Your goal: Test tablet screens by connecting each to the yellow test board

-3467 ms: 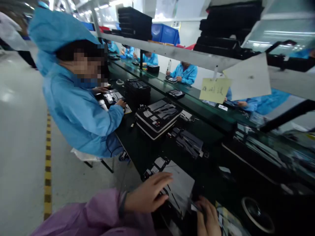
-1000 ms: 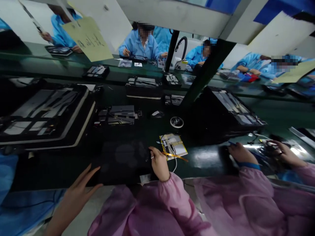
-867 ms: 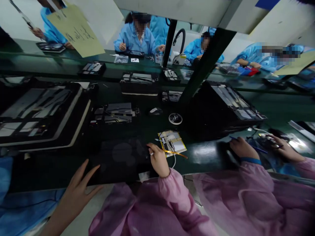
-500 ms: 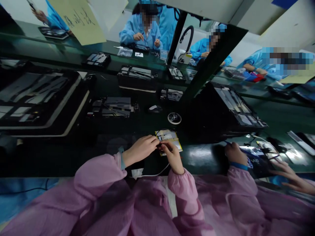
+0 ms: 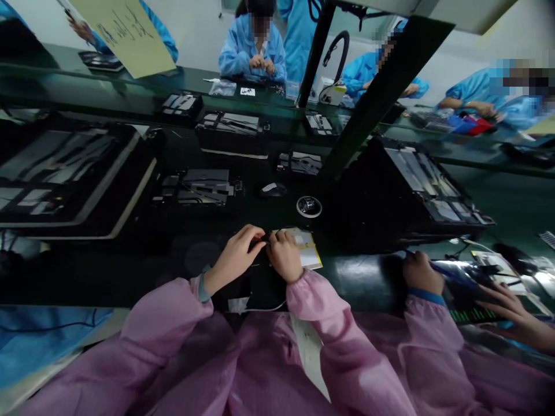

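My left hand [image 5: 236,251] is over the dark bench, its thumb and fingers curled towards each other in a pinch. Between the fingertips is a small dark patch, too dim to name. My right hand [image 5: 284,255] is close beside it, palm down with the fingers bent. Whatever those fingers hold, if anything, is hidden. Partly under and behind the right hand lies a flat whitish panel with yellow edges [image 5: 310,256]. A white cable [image 5: 264,308] and a crumpled white scrap [image 5: 238,304] lie at the bench's front edge.
Ahead are a round white-rimmed dish [image 5: 309,206], a dark computer mouse [image 5: 273,189] and an opened device [image 5: 202,186]. Tall stacks of devices stand left [image 5: 78,173] and right [image 5: 416,196]. A slanted post [image 5: 381,98] crosses ahead. At right, a co-worker's hands [image 5: 422,273] handle a dark screen.
My hands have moved left, off the yellow-edged panel's middle. The right hand has turned palm down, and the left hand's fingers have opened into a wider curl. The view has shifted slightly.
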`<state>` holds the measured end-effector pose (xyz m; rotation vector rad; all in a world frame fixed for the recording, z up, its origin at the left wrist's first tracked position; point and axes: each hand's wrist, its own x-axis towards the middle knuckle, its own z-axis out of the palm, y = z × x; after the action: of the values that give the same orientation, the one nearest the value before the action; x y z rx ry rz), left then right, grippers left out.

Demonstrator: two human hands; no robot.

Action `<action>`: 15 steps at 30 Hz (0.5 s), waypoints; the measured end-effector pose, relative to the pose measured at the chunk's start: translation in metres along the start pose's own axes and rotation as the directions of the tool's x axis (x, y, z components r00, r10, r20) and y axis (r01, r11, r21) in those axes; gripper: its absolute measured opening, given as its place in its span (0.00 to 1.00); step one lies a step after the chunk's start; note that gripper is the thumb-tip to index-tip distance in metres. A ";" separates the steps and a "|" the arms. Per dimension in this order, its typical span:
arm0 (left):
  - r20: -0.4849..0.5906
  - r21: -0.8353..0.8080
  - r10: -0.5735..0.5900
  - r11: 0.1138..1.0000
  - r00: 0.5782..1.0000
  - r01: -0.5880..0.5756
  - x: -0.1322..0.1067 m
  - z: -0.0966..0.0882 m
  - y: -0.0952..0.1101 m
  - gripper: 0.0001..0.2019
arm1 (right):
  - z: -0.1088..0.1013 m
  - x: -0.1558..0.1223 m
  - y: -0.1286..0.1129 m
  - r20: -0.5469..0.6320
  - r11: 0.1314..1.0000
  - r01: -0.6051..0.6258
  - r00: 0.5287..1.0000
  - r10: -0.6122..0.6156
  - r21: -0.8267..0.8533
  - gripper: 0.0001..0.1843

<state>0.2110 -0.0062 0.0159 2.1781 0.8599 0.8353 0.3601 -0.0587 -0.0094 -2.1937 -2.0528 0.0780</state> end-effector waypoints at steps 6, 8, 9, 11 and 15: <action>0.079 0.027 0.041 0.999 0.996 -0.043 0.005 0.005 0.009 0.05 | -0.022 -0.002 0.026 -0.168 0.925 -0.090 0.972 0.161 0.369 0.09; 0.158 0.069 0.095 0.992 0.983 -0.107 0.008 0.010 0.011 0.04 | -0.037 -0.014 0.051 -0.222 0.886 -0.060 0.958 0.180 0.459 0.10; 0.216 0.110 0.126 0.982 0.968 -0.152 0.009 0.014 0.011 0.04 | -0.042 -0.023 0.064 -0.232 0.885 -0.051 0.957 0.176 0.463 0.11; 0.355 0.215 0.166 0.943 0.920 -0.253 0.009 0.022 0.009 0.05 | -0.048 -0.043 0.086 -0.214 0.914 -0.062 0.964 0.159 0.401 0.11; 0.511 0.371 0.133 0.857 0.849 -0.358 0.004 0.035 -0.001 0.08 | -0.038 -0.071 0.097 -0.227 0.969 -0.068 0.966 0.124 0.239 0.11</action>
<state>0.2384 -0.0141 -0.0040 2.7917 0.5563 0.1810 0.4559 -0.1382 0.0117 -2.0486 -1.7152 0.0529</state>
